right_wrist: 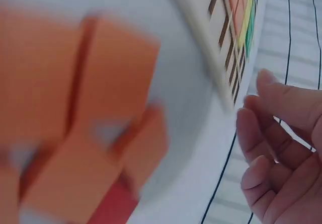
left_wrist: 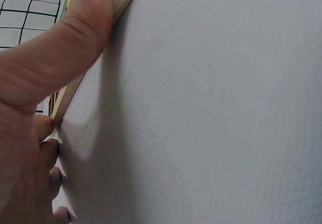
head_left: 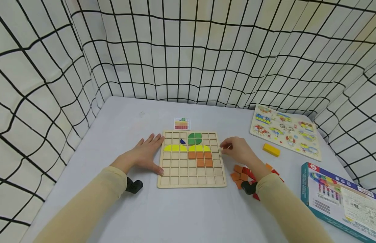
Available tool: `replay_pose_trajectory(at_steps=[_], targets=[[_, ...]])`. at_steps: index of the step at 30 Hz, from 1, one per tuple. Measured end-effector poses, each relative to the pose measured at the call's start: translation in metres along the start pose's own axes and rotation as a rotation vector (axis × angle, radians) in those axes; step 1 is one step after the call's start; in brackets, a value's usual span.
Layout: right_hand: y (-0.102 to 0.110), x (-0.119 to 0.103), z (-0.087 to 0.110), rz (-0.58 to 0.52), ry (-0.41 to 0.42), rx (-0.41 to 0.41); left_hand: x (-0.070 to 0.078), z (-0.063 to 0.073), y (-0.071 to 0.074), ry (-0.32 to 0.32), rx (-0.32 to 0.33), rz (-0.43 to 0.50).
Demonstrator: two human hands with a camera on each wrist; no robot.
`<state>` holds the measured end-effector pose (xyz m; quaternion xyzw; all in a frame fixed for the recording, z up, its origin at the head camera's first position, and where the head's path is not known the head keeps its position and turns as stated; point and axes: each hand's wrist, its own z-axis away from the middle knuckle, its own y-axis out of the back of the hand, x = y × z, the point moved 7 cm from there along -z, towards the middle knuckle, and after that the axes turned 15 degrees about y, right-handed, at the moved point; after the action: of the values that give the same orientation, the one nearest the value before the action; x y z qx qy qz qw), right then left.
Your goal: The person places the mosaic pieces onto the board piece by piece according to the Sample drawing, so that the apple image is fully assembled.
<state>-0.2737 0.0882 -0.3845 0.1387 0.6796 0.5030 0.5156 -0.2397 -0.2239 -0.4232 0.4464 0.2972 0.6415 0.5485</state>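
A wooden grid board lies flat on the table. Set in its cells are green pieces, yellow pieces, orange squares and a small dark blue piece. My left hand is spread at the board's left side, thumb on the edge and fingertips by the upper corner. In the left wrist view, the thumb presses against the board's rim. Just off the right edge hovers my right hand. Its fingers are loosely bent with nothing between them in the right wrist view.
Loose orange and red pieces lie under my right forearm. A pattern card is behind the board. To the right are a yellow block, a vehicle puzzle board and a box. Black netting surrounds the table.
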Motion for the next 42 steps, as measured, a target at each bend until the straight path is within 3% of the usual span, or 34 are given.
replay_pose_trajectory(at_steps=[7,14,26,33,39,42], targets=[[0.024,0.057,0.044,-0.004,-0.171,-0.068,0.002,0.001,0.001,-0.008,-0.007,0.003],[0.033,0.075,0.071,0.020,-0.253,-0.131,0.002,0.002,0.002,0.003,-0.012,0.001],[0.033,0.085,0.081,0.070,-0.296,-0.100,0.002,0.002,0.002,-0.005,-0.008,0.000],[0.035,0.084,0.080,0.081,-0.275,-0.075,0.002,0.003,0.003,-0.005,-0.008,0.000],[0.034,0.082,0.076,0.058,-0.286,-0.010,0.002,0.002,0.002,-0.004,-0.004,0.004],[0.034,0.073,0.071,0.038,-0.240,0.048,0.002,0.003,0.003,-0.001,-0.005,0.003]])
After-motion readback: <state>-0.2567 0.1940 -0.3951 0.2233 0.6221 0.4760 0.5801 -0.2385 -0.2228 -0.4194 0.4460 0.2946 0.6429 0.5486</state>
